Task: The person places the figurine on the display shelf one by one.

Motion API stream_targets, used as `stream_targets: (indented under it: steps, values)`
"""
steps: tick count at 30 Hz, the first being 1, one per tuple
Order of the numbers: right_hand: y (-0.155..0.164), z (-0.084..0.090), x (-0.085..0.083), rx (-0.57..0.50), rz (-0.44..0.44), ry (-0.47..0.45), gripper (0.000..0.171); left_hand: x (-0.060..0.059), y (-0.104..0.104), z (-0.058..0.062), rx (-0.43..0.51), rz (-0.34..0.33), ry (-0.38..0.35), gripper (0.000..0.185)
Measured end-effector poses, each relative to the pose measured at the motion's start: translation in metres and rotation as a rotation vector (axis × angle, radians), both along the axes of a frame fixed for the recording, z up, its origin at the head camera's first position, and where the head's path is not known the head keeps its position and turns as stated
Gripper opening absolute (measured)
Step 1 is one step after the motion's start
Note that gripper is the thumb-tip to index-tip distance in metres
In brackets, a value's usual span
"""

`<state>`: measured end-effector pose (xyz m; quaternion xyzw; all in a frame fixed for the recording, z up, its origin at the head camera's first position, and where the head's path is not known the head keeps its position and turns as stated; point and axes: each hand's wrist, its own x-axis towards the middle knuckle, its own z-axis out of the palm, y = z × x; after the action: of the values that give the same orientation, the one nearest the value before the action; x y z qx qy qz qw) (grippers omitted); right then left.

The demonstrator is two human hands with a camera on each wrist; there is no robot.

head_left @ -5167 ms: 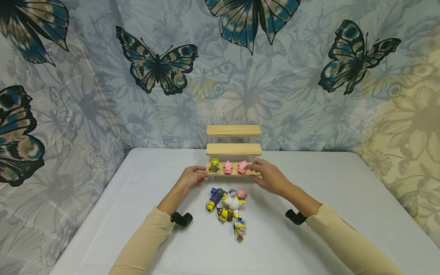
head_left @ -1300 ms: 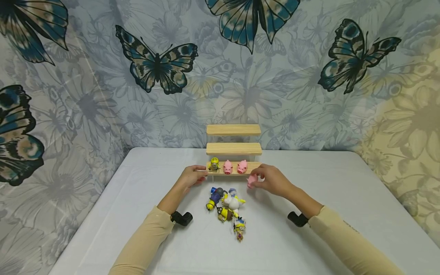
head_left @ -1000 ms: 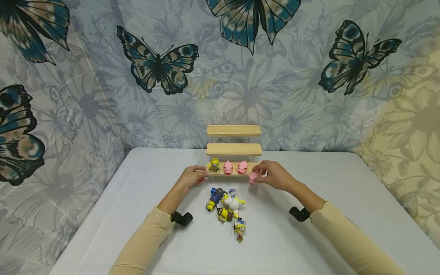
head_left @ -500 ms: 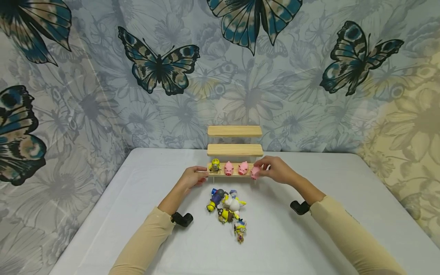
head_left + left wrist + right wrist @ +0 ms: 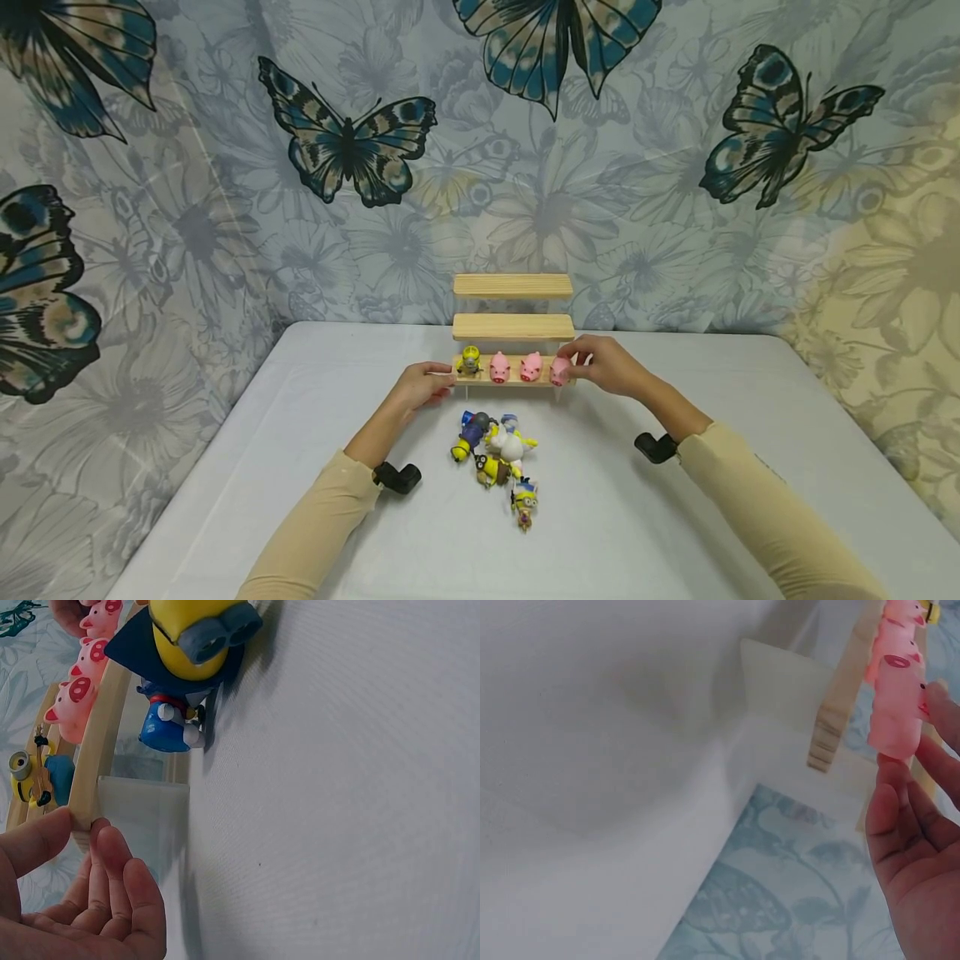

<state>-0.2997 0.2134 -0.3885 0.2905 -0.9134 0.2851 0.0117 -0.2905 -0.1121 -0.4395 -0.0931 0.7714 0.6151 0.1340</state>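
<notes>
The right hand [image 5: 609, 367] pinches a pink pig [image 5: 559, 372] between its fingertips; the pig sits at the right end of the lowest shelf [image 5: 513, 381], just beside two other pigs [image 5: 516, 367]. The left hand [image 5: 420, 388] has relaxed fingers that touch the left end of this shelf.

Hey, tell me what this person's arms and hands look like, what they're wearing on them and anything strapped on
Both arms wear long, close-fitting beige sleeves, the left sleeve and the right sleeve each ending at the wrist. The left hand and right hand are bare: no gloves, and no rings or watch that show. A small black camera is strapped under each wrist, the left one and the right one.
</notes>
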Motion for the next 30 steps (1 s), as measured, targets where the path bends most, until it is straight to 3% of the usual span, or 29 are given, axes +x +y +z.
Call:
stream_targets:
  steps: [14, 30]
  values:
    - [-0.001, -0.001, -0.004, 0.025, -0.024, -0.024, 0.031, 0.004, -0.001, 0.000, 0.010, -0.026, 0.013, 0.035]
    - [0.001, -0.005, -0.010, 0.049, -0.040, -0.073, 0.032, -0.001, 0.000, -0.001, 0.021, -0.010, -0.005, 0.036]
